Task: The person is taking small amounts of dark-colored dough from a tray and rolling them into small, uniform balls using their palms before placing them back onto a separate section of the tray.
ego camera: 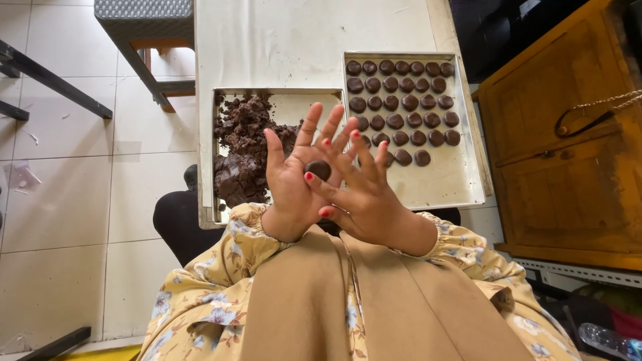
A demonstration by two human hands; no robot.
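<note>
Pressed between two flat palms, a small dark brown ball of dough [318,169] sits against the left hand [294,177], with the right hand [364,194] laid across it from the other side; neither hand is clenched, the fingers of both are spread and stretched straight, and the ball is held only by the palms meeting around it; the right fingers [348,144] cross in front of the left ones, nails painted red; how much of the ball is covered by the right palm is hard to judge, since only its upper edge shows between the hands.

Both hands hover above the near edge of a white table [301,40]; under and beyond the left hand lies a pale tray [301,107] heaped with crumbly dark dough [244,144]; just beside it on the right stands a second tray [448,180] carrying rows of round flattened dark pieces [401,100], its nearer part bare; the two trays touch along one side.

Floral yellow sleeves [241,234] cover both wrists, and a tan cloth [348,301] fills the foreground; a wooden cabinet [568,167] stands to the right; pale floor tiles [67,200] stretch to the left, with a dark stool [144,20] at the far table corner.
</note>
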